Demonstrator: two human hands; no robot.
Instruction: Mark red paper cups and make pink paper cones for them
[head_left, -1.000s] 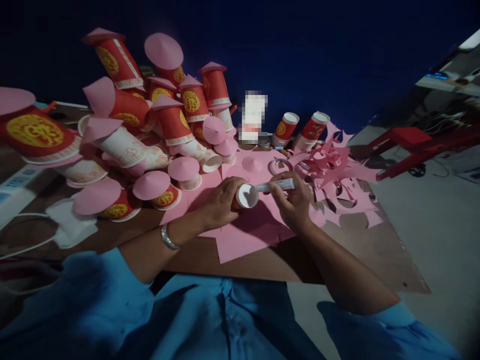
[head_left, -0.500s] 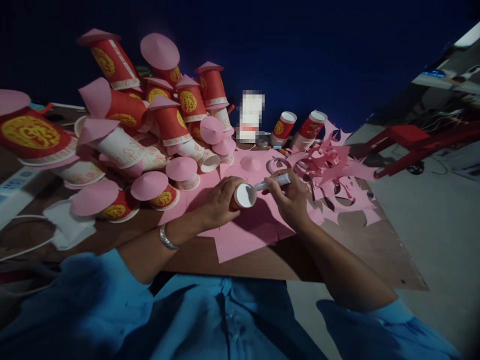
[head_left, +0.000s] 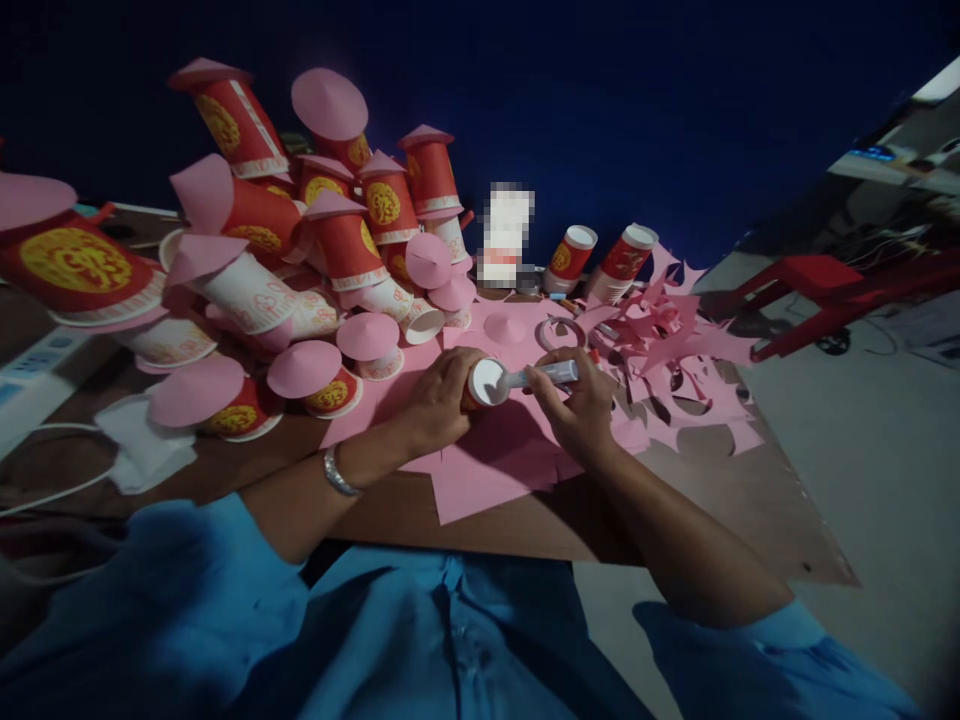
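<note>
Paper cup sat in the left hand, tube in the right hand.
The left fingers curled around the cup's side; the right fingers pinched the tube, tip at the cup's white end. Pink paper lay beneath both.

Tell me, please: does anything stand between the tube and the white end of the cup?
Nothing visible does. The tube in the right hand points at the white end of the cup, its tip at the rim; whether it touches is unclear. The left hand grips the cup from the other side.
</note>
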